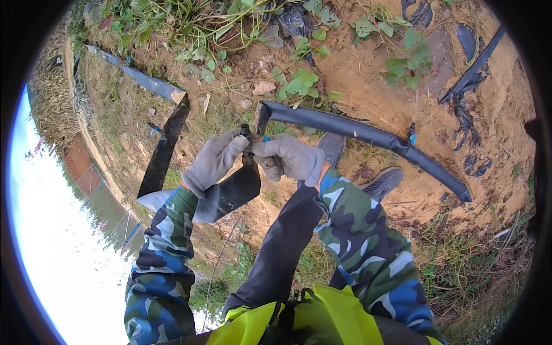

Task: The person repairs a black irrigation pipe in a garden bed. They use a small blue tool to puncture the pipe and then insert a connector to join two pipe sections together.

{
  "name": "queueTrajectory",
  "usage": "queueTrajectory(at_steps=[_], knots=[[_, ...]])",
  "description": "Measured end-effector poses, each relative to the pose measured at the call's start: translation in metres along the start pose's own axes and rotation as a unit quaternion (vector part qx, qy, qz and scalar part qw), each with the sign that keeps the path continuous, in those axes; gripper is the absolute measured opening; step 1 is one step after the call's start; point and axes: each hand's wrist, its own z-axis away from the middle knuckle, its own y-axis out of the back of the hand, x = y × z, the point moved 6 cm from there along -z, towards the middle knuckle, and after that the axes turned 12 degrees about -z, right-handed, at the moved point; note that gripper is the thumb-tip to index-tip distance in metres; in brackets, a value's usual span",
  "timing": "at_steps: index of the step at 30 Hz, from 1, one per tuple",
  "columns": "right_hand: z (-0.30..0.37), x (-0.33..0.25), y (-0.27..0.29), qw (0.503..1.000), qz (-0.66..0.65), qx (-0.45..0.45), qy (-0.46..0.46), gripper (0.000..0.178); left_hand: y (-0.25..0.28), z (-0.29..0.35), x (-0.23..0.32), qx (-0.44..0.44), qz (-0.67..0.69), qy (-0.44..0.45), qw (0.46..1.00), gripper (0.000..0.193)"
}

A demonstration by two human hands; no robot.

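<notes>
My left hand (211,163), in a grey work glove, is closed around a small black pipe fitting (245,131) in front of my body. My right hand (292,157), gloved the same way, pinches the fitting from the other side; a bit of blue (265,139) shows by its fingertips. Below the hands hangs a wide, flattened black hose (233,195), which folds away to the left. The fitting's lower part meets this hose, but the fingers hide most of the joint. Just beyond my right hand lies the folded end of another black hose (345,129).
Blue valves (412,135) sit on the hoses at right and left. Green vines (218,29) spread over the sandy soil at the top. Torn black plastic film (464,121) lies at the right. My shoes (384,183) stand beside the right-hand hose.
</notes>
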Motion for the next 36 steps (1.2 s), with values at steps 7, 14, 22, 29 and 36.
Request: queueTrajectory(at_steps=[7,14,22,29,36], knots=[[0.002,-0.008,-0.003,0.994,0.089,0.046,0.032,0.029,-0.001,-0.006,0.005,0.036,-0.064,0.032,0.997,0.042],[-0.004,-0.008,0.009,0.966,0.232,0.096,0.067,0.032,-0.006,-0.012,0.001,0.05,-0.063,0.02,0.997,0.039],[-0.006,-0.023,0.012,0.764,0.582,0.162,0.228,0.041,-0.01,-0.041,-0.031,-0.082,-0.046,0.076,0.993,0.044],[-0.02,-0.05,0.042,0.847,0.446,0.224,0.181,0.044,-0.005,-0.083,-0.047,-0.08,-0.015,0.072,0.994,0.047],[0.157,-0.026,0.258,0.804,0.159,0.534,0.206,0.051,0.048,-0.046,-0.029,-0.104,-0.095,0.166,0.976,0.047]])
